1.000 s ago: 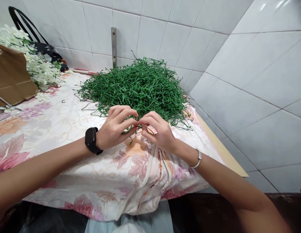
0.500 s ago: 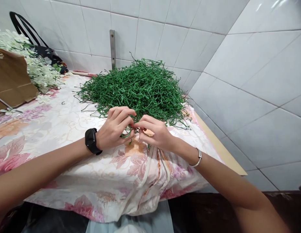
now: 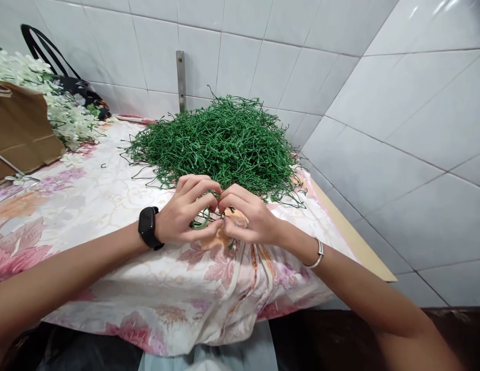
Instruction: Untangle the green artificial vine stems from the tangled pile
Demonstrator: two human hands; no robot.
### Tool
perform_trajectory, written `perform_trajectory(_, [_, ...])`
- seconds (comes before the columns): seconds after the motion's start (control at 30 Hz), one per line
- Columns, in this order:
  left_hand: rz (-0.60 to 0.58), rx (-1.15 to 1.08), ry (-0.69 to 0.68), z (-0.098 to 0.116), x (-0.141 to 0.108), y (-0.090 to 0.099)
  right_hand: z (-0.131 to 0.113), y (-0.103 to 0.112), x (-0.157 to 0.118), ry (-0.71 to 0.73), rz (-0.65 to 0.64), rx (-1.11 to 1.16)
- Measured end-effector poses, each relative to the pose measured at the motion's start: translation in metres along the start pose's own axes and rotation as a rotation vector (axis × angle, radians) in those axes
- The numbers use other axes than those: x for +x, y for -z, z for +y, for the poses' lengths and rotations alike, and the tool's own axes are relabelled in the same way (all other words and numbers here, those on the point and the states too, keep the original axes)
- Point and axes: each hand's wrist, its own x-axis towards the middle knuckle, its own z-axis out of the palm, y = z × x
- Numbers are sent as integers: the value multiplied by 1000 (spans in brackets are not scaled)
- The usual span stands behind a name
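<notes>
A large tangled heap of thin green artificial flower stems [image 3: 224,139] lies just beyond my hands. My left hand [image 3: 189,211], with a black band on its wrist, curls around a few green stems [image 3: 202,220] that show between thumb and fingers. My right hand [image 3: 253,216] meets it fingertip to fingertip, its fingers bent onto the same stems. A short green end [image 3: 231,243] pokes out below the thumbs. The exact grip of the fingertips is partly hidden.
White artificial flowers [image 3: 69,121] and a brown cardboard box [image 3: 25,134] stand at the left, with a dark bag [image 3: 81,93] behind. A floral cloth [image 3: 127,216] covers the table. Tiled walls [image 3: 398,170] close off the back and right. A metal bracket [image 3: 180,80] is fixed to the back wall.
The fingers of both hands have lifted and the thumbs have dropped, widening the gap between them, where more of the green stems shows. The heap looks the same.
</notes>
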Motion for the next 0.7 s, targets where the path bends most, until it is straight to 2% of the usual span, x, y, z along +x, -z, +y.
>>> perform_trajectory(0.17, [36,12,-54,-10,0,-4,0,-1,-1,3,-16,-37])
perform_trajectory(0.3, [37,16,-38,-17,-1,-6,1,-2,0,49,55,-164])
perform_trajectory(0.47, [50,47,-7,-16,1,-3,4,-5,0,70,80,-246])
perform_trajectory(0.7, [20,75,83,-11,2,-2,4,-5,1,16,71,-290])
